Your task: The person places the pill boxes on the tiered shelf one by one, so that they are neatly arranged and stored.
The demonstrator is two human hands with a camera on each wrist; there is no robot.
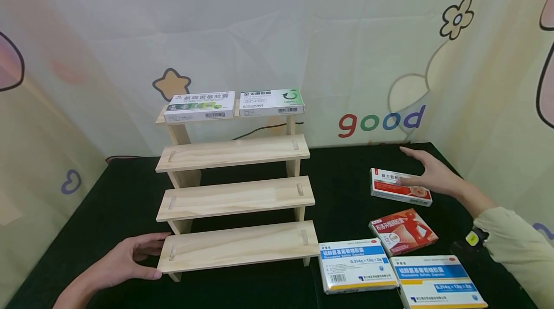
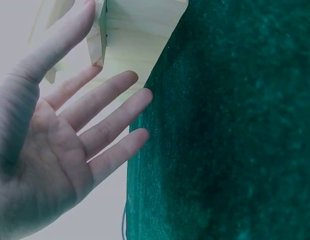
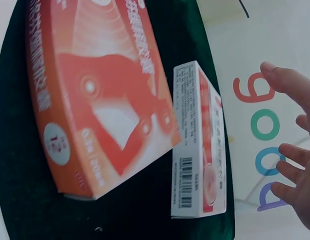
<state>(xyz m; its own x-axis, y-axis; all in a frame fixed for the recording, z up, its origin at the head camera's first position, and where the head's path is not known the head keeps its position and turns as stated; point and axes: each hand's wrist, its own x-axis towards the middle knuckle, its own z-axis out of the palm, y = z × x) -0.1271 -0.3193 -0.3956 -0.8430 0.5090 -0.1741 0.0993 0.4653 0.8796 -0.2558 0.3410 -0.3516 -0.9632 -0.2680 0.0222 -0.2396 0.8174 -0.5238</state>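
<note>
A stepped wooden shelf (image 1: 238,246) with several tiers stands on the dark cloth. My left hand (image 1: 123,261) is at the left end of its lowest board, thumb at the front corner and index finger at the back edge, pinching it. The left wrist view shows the other fingers of that left hand (image 2: 70,145) spread and off the wood. My right hand (image 1: 433,174) hovers over a red-and-white medicine box (image 1: 398,194), fingers spread. In the right wrist view the hand (image 3: 300,170) appears apart from that box (image 3: 187,150).
Two white medicine boxes, one with a green stripe (image 1: 200,107) and one with a green corner (image 1: 271,102), lie on the top tier. A red box (image 1: 404,232) and two blue-and-white boxes, left (image 1: 357,265) and right (image 1: 437,282), lie right of the shelf. A printed curtain (image 1: 277,35) hangs behind.
</note>
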